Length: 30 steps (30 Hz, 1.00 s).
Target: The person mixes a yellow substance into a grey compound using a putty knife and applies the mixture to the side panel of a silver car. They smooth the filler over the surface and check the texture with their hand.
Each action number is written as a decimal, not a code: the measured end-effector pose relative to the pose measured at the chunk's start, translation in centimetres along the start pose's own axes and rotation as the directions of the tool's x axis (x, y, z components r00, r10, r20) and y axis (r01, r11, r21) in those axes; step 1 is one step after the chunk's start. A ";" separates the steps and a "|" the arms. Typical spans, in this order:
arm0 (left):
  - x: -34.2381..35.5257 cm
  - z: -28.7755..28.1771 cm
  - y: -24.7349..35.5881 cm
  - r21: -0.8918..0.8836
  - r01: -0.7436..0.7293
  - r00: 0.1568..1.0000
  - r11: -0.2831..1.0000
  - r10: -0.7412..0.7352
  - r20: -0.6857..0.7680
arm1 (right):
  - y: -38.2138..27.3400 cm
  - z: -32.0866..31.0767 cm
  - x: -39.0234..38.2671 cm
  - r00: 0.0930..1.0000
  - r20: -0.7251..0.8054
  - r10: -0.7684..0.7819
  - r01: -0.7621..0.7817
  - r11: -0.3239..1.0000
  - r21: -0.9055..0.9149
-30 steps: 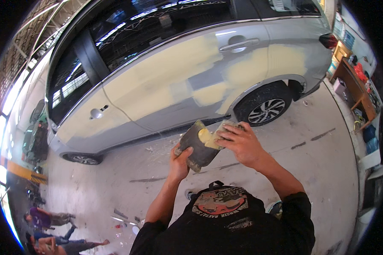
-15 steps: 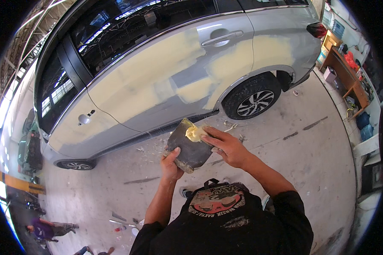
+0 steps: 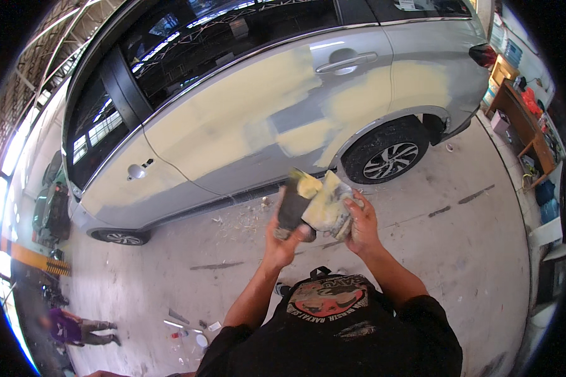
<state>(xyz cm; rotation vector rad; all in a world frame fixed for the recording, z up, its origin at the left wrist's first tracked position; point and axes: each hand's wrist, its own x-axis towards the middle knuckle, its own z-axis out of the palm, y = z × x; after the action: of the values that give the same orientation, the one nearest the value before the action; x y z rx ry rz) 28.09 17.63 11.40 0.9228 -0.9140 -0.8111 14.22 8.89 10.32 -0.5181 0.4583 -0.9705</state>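
Observation:
My left hand (image 3: 284,246) is wrapped around the lower end of a dark, flat putty board (image 3: 292,212), thumb on its face. A lump of yellow putty (image 3: 309,186) sits near the board's far end. My right hand (image 3: 363,225) grips a pale putty spreader (image 3: 324,212), its broad face smeared with yellow putty and turned up beside the board. Motion blur hides where the two meet. Ahead of both hands stands a silver car (image 3: 226,173), its side panels covered with wide patches of pale yellow filler (image 3: 233,113); neither hand touches it.
The car's rear wheel (image 3: 390,157) stands just beyond my right hand. Putty crumbs (image 3: 236,226) litter the concrete floor by the sill. A brown desk (image 3: 539,151) lines the right wall. Another person (image 3: 75,330) is at the lower left, near a yellow-and-black bar (image 3: 41,259).
The spreader has come off the putty lump and turned its smeared face up. My right hand has moved right and nearer me. The board now stands steeper, and the view has shifted left.

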 end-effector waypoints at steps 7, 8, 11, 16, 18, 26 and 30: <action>-0.8 -2.1 -0.8 0.067 0.323 0.936 0.944 -0.329 0.127 | -2.7 -0.6 1.1 0.857 0.492 -0.151 0.303 0.921 -0.245; -0.8 -2.1 -0.7 -0.188 0.310 0.950 0.932 -0.312 0.021 | -3.3 -0.1 0.9 0.720 0.659 -0.216 0.596 0.679 -0.429; -0.3 -2.7 0.8 -0.451 0.410 0.889 0.793 -0.457 0.006 | -3.5 0.0 0.4 0.515 0.857 -0.035 0.851 -0.105 -0.515; -0.7 -3.6 -0.9 -0.300 0.418 0.883 0.858 -0.462 -0.090 | -3.7 -0.2 0.7 0.553 0.832 0.039 0.766 -0.416 -0.490; -0.6 -3.1 -1.2 -0.286 0.389 0.899 0.876 -0.429 -0.090 | -2.9 0.2 0.7 0.550 0.834 0.048 0.767 -0.425 -0.481; -0.4 -4.2 -1.4 -0.394 0.371 0.889 0.841 -0.444 -0.110 | -0.4 0.8 1.0 0.617 0.784 0.075 0.780 -0.190 -0.596; -0.1 -7.2 -0.4 -0.350 0.353 0.897 0.868 -0.420 -0.136 | 1.2 0.0 2.4 0.664 0.746 0.060 0.748 -0.067 -0.660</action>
<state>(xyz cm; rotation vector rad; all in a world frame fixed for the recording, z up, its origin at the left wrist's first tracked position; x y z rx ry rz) 34.45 19.73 8.74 0.8965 -0.3951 -1.1464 16.16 7.39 9.30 -2.4275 0.3341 -0.7875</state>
